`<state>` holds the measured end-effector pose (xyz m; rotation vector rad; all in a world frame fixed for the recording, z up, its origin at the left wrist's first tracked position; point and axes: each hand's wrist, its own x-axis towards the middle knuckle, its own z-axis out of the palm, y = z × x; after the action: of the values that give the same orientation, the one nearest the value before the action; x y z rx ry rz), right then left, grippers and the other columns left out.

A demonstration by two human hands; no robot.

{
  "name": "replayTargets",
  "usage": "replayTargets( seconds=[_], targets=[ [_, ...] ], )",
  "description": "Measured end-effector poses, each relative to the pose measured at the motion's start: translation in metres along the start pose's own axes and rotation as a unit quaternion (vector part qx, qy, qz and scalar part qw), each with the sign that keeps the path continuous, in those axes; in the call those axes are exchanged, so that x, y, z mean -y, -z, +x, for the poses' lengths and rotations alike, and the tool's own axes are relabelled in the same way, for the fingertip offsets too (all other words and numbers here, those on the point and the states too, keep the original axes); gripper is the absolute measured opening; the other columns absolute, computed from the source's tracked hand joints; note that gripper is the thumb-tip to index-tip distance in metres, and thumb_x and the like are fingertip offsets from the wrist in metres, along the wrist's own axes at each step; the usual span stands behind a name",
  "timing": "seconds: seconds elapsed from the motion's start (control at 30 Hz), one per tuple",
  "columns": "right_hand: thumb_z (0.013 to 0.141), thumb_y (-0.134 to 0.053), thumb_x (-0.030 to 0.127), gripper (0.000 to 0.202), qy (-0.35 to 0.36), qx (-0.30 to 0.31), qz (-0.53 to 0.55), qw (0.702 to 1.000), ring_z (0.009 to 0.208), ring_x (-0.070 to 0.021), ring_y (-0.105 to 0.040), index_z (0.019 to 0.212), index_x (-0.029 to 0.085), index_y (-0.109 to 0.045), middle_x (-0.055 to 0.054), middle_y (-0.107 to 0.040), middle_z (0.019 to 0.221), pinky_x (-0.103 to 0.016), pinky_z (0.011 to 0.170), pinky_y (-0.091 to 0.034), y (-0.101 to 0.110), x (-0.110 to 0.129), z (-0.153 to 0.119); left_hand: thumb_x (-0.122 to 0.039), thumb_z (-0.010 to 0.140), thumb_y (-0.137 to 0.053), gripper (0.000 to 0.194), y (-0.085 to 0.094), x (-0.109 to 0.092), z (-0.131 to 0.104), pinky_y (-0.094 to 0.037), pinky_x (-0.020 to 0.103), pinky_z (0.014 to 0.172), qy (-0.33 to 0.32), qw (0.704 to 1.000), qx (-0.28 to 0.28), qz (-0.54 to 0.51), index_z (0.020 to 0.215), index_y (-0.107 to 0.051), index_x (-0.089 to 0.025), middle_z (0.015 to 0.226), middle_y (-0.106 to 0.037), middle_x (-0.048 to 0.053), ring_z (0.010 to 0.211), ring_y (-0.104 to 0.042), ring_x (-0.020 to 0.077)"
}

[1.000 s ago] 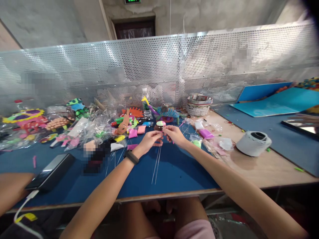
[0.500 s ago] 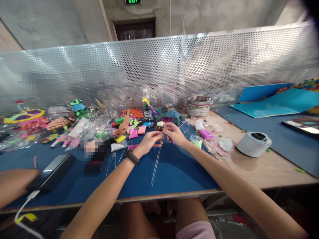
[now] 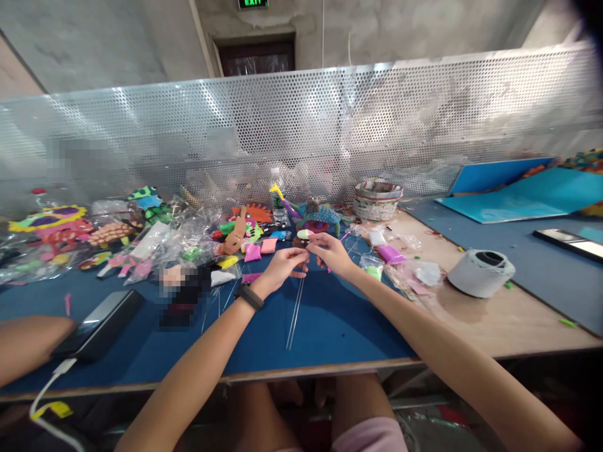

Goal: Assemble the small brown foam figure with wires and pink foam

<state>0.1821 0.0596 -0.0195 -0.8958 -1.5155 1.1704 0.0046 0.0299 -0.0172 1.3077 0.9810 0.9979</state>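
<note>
Between my hands is a small brown clay figure [image 3: 302, 242] with two eyes and a pale green and white cap on top. My left hand [image 3: 291, 260] wears a dark wristband and is closed on the figure's lower left side. From the right, the fingers of my right hand [image 3: 328, 251] pinch together at the side of the cap; the exact contact is hard to see. Two thin wires [image 3: 295, 314] slant down below my left hand over the blue tabletop [image 3: 348, 333]. Near my hands lie pink clay packets [image 3: 253, 252] and a brown clay piece [image 3: 235, 233].
Bagged clay animals [image 3: 61, 226] crowd the left. A phone on a black block [image 3: 98, 323] lies near a person's arm [image 3: 32, 345]. Behind are a bottle [image 3: 277, 198] and a perforated metal screen [image 3: 282, 125]. Rightward stand a basket [image 3: 378, 201] and a white cone-shaped roll [image 3: 480, 274].
My right fingers have shifted slightly at the clay figure's cap. Both hands still hold the figure in nearly the same place.
</note>
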Motion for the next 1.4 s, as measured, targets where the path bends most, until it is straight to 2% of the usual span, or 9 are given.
replayTargets(
  seconds=[0.27, 0.57, 0.67, 0.77, 0.87, 1.0, 1.13, 1.3, 1.4],
  targets=[
    [0.078, -0.072, 0.038, 0.038, -0.001, -0.003, 0.016, 1.000, 0.042, -0.0071, -0.053, 0.109, 0.017, -0.061, 0.001, -0.068, 0.077, -0.019, 0.036, -0.042, 0.000, -0.004, 0.001, -0.042, 0.076, -0.079, 0.036, -0.001, -0.002, -0.001, -0.056, 0.026, 0.063, 0.000, 1.000, 0.002, -0.010, 0.099, -0.073, -0.015, 0.086, -0.067, 0.006, 0.070, -0.063, 0.0120],
    [0.077, -0.073, 0.036, 0.035, 0.006, -0.018, 0.031, 0.999, 0.040, -0.0068, -0.051, 0.104, 0.017, -0.063, 0.003, -0.066, 0.071, -0.019, 0.036, -0.041, -0.002, 0.000, 0.000, -0.044, 0.075, -0.078, 0.035, -0.001, -0.008, -0.005, -0.056, 0.023, 0.060, 0.002, 1.000, 0.017, 0.010, 0.094, -0.073, -0.015, 0.082, -0.065, 0.004, 0.071, -0.062, 0.0115],
    [0.078, -0.073, 0.037, 0.039, -0.007, -0.017, 0.035, 0.999, 0.041, -0.0067, -0.051, 0.110, 0.018, -0.061, 0.003, -0.067, 0.073, -0.019, 0.036, -0.041, -0.002, 0.003, -0.001, -0.043, 0.075, -0.078, 0.035, -0.002, -0.008, -0.005, -0.056, 0.023, 0.058, -0.005, 1.000, 0.010, 0.011, 0.097, -0.073, -0.016, 0.082, -0.065, 0.004, 0.071, -0.062, 0.0116],
    [0.080, -0.072, 0.040, 0.045, -0.023, -0.009, 0.037, 0.999, 0.043, -0.0070, -0.053, 0.117, 0.019, -0.060, 0.001, -0.069, 0.078, -0.019, 0.036, -0.042, -0.003, 0.005, -0.001, -0.043, 0.074, -0.079, 0.037, -0.002, -0.010, -0.003, -0.057, 0.023, 0.056, -0.031, 0.999, -0.026, -0.005, 0.100, -0.072, -0.017, 0.085, -0.066, 0.004, 0.070, -0.063, 0.0118],
    [0.083, -0.070, 0.044, 0.041, -0.037, 0.015, 0.035, 0.999, 0.044, -0.0065, -0.054, 0.113, 0.018, -0.063, -0.003, -0.073, 0.089, -0.019, 0.036, -0.042, -0.003, 0.007, -0.002, -0.045, 0.074, -0.079, 0.038, 0.000, -0.016, 0.000, -0.058, 0.023, 0.056, -0.085, 0.992, -0.084, -0.032, 0.099, -0.070, -0.017, 0.087, -0.067, 0.004, 0.070, -0.063, 0.0117],
    [0.084, -0.069, 0.052, 0.038, -0.054, 0.096, 0.010, 0.994, 0.046, -0.0059, -0.056, 0.097, 0.017, -0.068, -0.007, -0.074, 0.098, -0.019, 0.038, -0.043, -0.005, 0.009, -0.005, -0.047, 0.075, -0.078, 0.041, 0.010, -0.027, 0.003, -0.059, 0.024, 0.058, -0.166, 0.970, -0.167, -0.063, 0.101, -0.068, -0.017, 0.088, -0.067, 0.004, 0.070, -0.064, 0.0112],
    [0.082, -0.070, 0.055, 0.041, -0.051, 0.174, -0.023, 0.983, 0.047, -0.0071, -0.058, 0.086, 0.014, -0.071, -0.006, -0.075, 0.088, -0.019, 0.040, -0.045, -0.008, 0.010, -0.010, -0.047, 0.077, -0.077, 0.039, 0.021, -0.036, 0.004, -0.058, 0.024, 0.055, -0.221, 0.944, -0.240, -0.048, 0.101, -0.067, -0.017, 0.089, -0.067, 0.005, 0.067, -0.065, 0.0118],
    [0.077, -0.075, 0.052, 0.040, -0.044, 0.208, -0.047, 0.976, 0.047, -0.0071, -0.056, 0.086, 0.013, -0.072, -0.005, -0.074, 0.081, -0.020, 0.041, -0.045, -0.012, 0.008, -0.013, -0.045, 0.080, -0.076, 0.034, 0.025, -0.044, 0.000, -0.059, 0.024, 0.055, -0.296, 0.917, -0.268, 0.009, 0.098, -0.066, -0.017, 0.087, -0.067, 0.005, 0.066, -0.065, 0.0122],
    [0.078, -0.075, 0.050, 0.039, -0.040, 0.222, -0.052, 0.973, 0.048, -0.0075, -0.057, 0.088, 0.013, -0.073, -0.005, -0.074, 0.082, -0.020, 0.043, -0.046, -0.013, 0.006, -0.013, -0.045, 0.081, -0.075, 0.034, 0.025, -0.045, -0.001, -0.059, 0.025, 0.056, -0.300, 0.915, -0.270, 0.018, 0.099, -0.067, -0.018, 0.089, -0.068, 0.006, 0.068, -0.066, 0.0131]
  ],
)
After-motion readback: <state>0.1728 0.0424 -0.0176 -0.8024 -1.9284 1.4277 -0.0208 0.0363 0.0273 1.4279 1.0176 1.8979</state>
